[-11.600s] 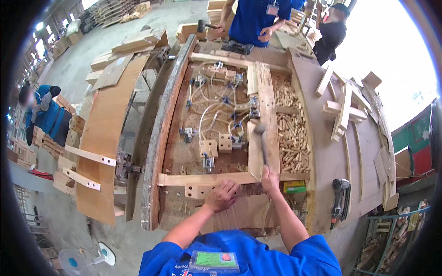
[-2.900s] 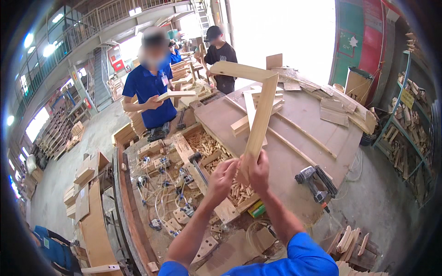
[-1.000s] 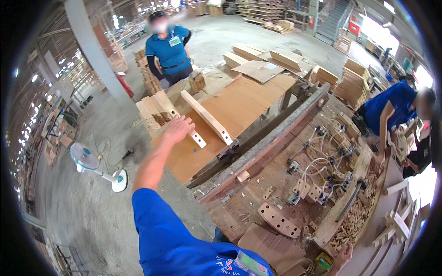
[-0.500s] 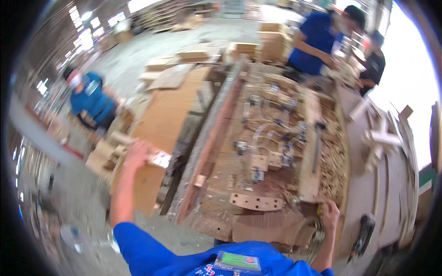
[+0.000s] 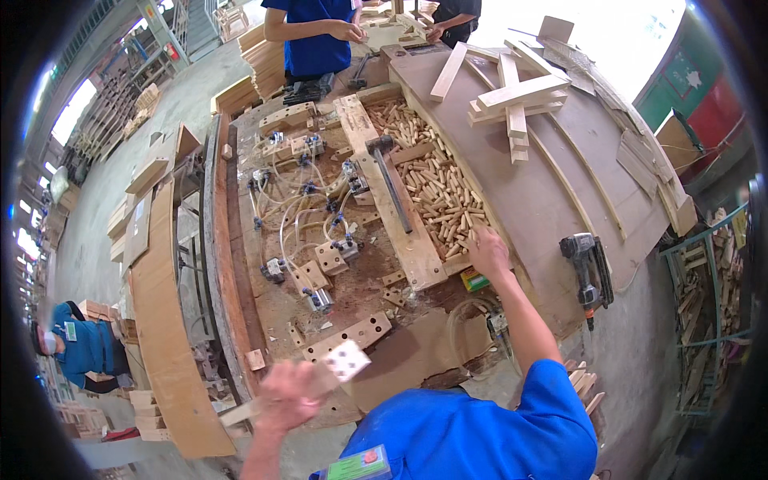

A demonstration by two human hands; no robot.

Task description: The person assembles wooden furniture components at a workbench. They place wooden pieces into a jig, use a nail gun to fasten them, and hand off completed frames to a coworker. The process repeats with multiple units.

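In my left hand point(image 5: 288, 396), closed and slightly blurred, is a wooden bar point(image 5: 347, 362) whose pale end shows several dark holes. The bar is above the near edge of the workbench. My right hand point(image 5: 490, 254) is at the near end of a trough of wooden dowels point(image 5: 436, 192), its fingers bent down against them. Whatever those fingertips grip is hidden. Just below that hand lies a small green and yellow box point(image 5: 474, 278). A drilled wooden strip point(image 5: 348, 336) rests on the bench beyond the held bar.
A hammer point(image 5: 390, 184) lies on the plank beside the trough. Clamps with clear hoses point(image 5: 308, 208) spread over the bench. A nail gun point(image 5: 588, 276) and stacked wood strips point(image 5: 516, 100) lie on the right-hand table. Co-workers stand at the far end point(image 5: 316, 40) and far left point(image 5: 88, 344).
My view has swung to the right. My left hand has brought the wooden bar from the left-hand board over to the bench; my right hand has moved forward to the dowels.
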